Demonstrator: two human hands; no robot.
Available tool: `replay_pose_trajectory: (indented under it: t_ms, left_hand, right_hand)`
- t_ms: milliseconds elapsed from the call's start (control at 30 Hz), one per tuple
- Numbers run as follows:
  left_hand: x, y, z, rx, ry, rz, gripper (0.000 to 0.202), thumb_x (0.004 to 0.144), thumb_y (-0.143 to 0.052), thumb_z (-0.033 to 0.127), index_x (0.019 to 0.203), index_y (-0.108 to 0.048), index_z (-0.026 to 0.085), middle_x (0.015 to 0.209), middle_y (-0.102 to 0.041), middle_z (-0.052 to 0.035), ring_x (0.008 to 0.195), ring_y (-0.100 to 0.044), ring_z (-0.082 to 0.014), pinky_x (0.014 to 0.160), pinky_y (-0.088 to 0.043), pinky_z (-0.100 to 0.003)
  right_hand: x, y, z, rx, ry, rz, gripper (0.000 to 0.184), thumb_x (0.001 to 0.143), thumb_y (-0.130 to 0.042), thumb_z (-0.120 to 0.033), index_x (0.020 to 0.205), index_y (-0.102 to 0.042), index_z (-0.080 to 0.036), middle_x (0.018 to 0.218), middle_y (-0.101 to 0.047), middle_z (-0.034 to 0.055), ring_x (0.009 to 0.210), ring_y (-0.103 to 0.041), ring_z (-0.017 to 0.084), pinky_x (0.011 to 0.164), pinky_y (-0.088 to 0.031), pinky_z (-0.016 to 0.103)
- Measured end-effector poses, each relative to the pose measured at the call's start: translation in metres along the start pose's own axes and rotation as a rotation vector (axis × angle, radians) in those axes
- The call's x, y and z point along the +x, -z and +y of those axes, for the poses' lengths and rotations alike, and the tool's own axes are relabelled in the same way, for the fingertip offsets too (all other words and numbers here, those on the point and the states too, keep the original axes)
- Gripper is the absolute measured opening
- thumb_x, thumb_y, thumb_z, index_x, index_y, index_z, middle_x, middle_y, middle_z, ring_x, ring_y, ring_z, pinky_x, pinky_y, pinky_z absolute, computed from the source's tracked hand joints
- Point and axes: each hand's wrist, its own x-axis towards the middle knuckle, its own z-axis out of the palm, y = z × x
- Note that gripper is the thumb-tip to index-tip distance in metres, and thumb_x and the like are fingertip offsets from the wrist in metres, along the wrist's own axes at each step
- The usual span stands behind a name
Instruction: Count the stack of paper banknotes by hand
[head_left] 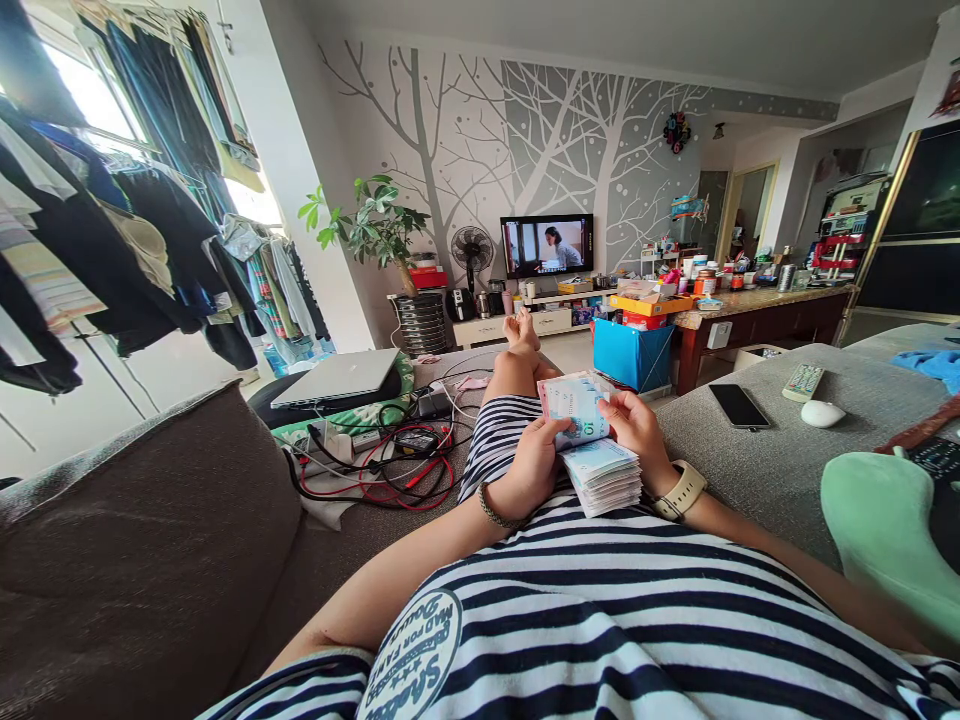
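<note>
Both my hands hold up a few banknotes [576,408], fanned a little, with a "10" showing on the front one. My left hand [534,462] pinches their lower left edge between thumb and fingers. At the right edge, my right hand [634,425] grips the same notes, thumb on top. Just below them a thick stack of banknotes [604,478] rests on my striped clothing [555,600]. A braided bracelet [499,508] circles my left wrist, and a pale watch [681,490] is on my right.
To the left on the sofa lie a laptop [337,380] and tangled cables [397,450]. On the right are a phone [739,407], a remote [802,381], a white mouse [823,414] and a green cushion [877,530]. Beyond my feet stands a television [547,246]; a blue box [631,355] is nearby.
</note>
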Motion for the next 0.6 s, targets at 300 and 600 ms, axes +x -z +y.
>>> replay_pose_trajectory:
  t_ms: [300, 600]
  left_hand:
    - [0.008, -0.001, -0.003, -0.072, 0.033, 0.048, 0.025, 0.079, -0.070, 0.024, 0.099, -0.076, 0.010, 0.100, -0.079, -0.0120, 0.083, -0.073, -0.0220, 0.084, -0.060, -0.034]
    - [0.017, 0.001, -0.006, -0.073, 0.014, 0.036, 0.023, 0.085, -0.070, 0.025, 0.102, -0.075, 0.010, 0.096, -0.079, -0.0115, 0.079, -0.074, -0.0238, 0.080, -0.062, -0.035]
  right_hand:
    - [0.002, 0.004, 0.004, 0.051, 0.038, -0.038, 0.061, 0.077, -0.077, -0.077, 0.074, -0.055, -0.021, 0.062, -0.051, -0.0009, 0.058, -0.044, 0.014, 0.054, -0.035, 0.027]
    - [0.002, 0.006, 0.003, 0.090, 0.071, -0.049, 0.058, 0.082, -0.077, -0.075, 0.075, -0.056, -0.021, 0.063, -0.048, -0.0009, 0.060, -0.042, 0.014, 0.055, -0.033, 0.028]
